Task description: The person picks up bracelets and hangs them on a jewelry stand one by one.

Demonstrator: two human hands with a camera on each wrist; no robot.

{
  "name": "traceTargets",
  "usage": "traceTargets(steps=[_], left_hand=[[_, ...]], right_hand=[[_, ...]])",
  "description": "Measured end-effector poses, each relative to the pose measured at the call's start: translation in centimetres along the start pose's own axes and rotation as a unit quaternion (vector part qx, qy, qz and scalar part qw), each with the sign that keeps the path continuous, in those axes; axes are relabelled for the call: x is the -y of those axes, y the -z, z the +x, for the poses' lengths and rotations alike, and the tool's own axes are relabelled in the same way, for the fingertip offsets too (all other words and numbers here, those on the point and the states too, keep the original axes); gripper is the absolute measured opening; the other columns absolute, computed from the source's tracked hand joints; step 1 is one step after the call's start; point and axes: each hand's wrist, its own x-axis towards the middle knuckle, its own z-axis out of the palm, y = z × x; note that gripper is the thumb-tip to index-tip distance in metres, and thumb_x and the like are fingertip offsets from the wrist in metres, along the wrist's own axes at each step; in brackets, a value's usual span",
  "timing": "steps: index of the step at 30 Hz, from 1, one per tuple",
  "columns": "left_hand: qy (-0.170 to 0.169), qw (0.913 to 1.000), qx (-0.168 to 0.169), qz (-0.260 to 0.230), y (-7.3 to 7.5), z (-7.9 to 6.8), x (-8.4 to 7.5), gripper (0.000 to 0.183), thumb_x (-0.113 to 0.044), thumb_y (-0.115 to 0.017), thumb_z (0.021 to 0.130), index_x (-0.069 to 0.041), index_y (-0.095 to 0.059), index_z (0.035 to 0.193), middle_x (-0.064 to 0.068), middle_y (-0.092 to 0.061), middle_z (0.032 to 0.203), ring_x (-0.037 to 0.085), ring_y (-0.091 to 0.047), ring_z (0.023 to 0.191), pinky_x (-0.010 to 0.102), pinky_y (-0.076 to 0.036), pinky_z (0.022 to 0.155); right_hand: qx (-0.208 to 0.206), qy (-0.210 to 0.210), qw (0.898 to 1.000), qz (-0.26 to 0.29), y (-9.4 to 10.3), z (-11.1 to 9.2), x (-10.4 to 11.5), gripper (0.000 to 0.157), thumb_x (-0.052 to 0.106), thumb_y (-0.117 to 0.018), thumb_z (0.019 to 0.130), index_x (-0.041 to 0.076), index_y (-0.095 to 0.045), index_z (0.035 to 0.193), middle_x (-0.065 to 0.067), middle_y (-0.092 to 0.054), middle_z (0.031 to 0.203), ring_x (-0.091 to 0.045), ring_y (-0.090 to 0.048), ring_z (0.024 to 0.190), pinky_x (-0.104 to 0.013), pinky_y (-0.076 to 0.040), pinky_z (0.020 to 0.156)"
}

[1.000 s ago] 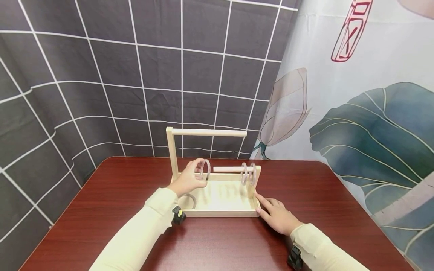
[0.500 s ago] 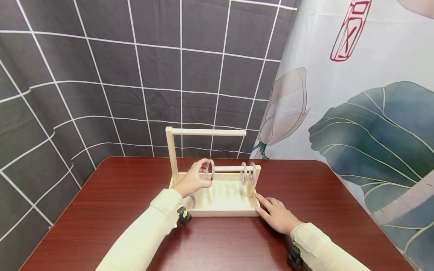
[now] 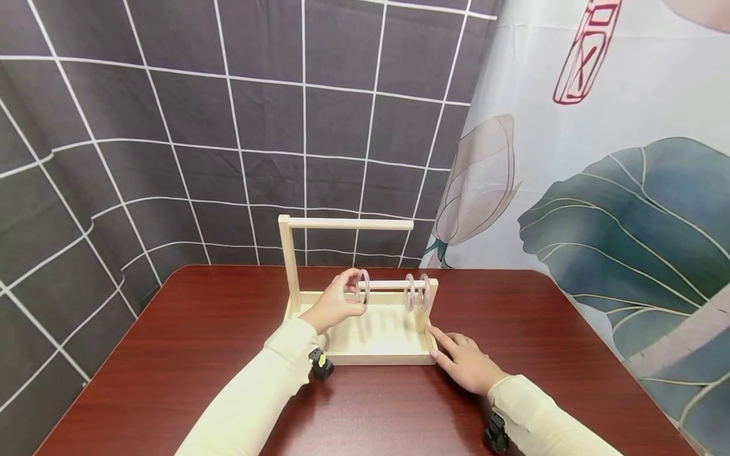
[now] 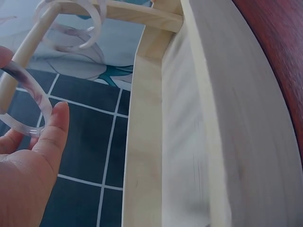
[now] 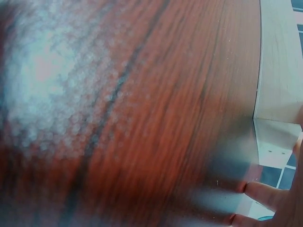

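Note:
My left hand (image 3: 333,305) pinches a pale, translucent bangle (image 4: 43,105) between thumb and fingers, holding it upright. In the left wrist view the free end of the lower wooden rod (image 4: 34,39) passes inside this bangle. Two similar bangles hang on the same rod near its post: an inner bangle (image 3: 410,299) and an outer bangle (image 3: 424,296). Another bangle (image 3: 327,342) lies in the wooden stand's tray (image 3: 376,360), mostly hidden behind the left wrist. My right hand (image 3: 469,366) rests with extended fingers against the tray's right end.
A taller post (image 3: 289,263) at the stand's left carries an upper rod (image 3: 350,223) above the left hand. The stand sits on a reddish-brown table (image 3: 228,304). Behind it hang a dark grid-patterned cloth (image 3: 256,171) and a lotus-print curtain (image 3: 604,234).
My left hand has moved right with the bangle, from left of the lower rod's free end to around it. The right hand has stayed against the tray.

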Motion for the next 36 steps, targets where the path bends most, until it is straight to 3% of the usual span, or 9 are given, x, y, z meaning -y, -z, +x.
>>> traceTargets(steps=[9,19,26,36], left_hand=[[0.000,0.9997,0.009,-0.022,-0.7,0.5,0.3,0.074,0.003,-0.067,0.067,0.004,-0.042,0.136,0.021,-0.049,0.125,0.039,-0.051,0.111,0.029,-0.051,0.081],[0.034,0.9961,0.010,-0.081,-1.5,0.7,0.3,0.074,0.007,-0.064,0.070,0.004,-0.039,0.140,0.023,-0.054,0.122,0.037,-0.053,0.113,0.031,-0.051,0.084],[0.053,0.9910,0.005,-0.123,-2.0,0.9,0.4,0.077,0.006,-0.064,0.070,0.004,-0.037,0.142,0.021,-0.058,0.117,0.022,-0.057,0.103,0.030,-0.051,0.085],[0.064,0.9858,0.007,-0.155,-2.4,1.1,0.4,0.071,0.007,-0.062,0.073,0.005,-0.037,0.140,0.016,-0.058,0.109,0.014,-0.057,0.095,0.027,-0.049,0.084]], right_hand=[[0.003,-0.005,1.000,0.000,0.0,0.0,0.1,0.057,0.051,-0.043,0.098,0.026,-0.038,0.149,-0.020,-0.049,0.133,-0.043,-0.042,0.126,-0.067,-0.041,0.089],[0.001,-0.008,1.000,-0.003,-0.1,0.1,-0.1,0.058,0.053,-0.042,0.098,0.026,-0.038,0.149,-0.019,-0.048,0.134,-0.043,-0.041,0.127,-0.069,-0.040,0.088],[0.003,-0.010,1.000,-0.001,-0.1,0.1,-0.1,0.058,0.054,-0.041,0.098,0.027,-0.037,0.149,-0.019,-0.048,0.134,-0.043,-0.041,0.128,-0.071,-0.038,0.088],[0.007,-0.013,1.000,-0.001,0.0,0.0,0.0,0.059,0.054,-0.041,0.098,0.027,-0.037,0.149,-0.019,-0.047,0.135,-0.043,-0.040,0.128,-0.072,-0.038,0.088]])
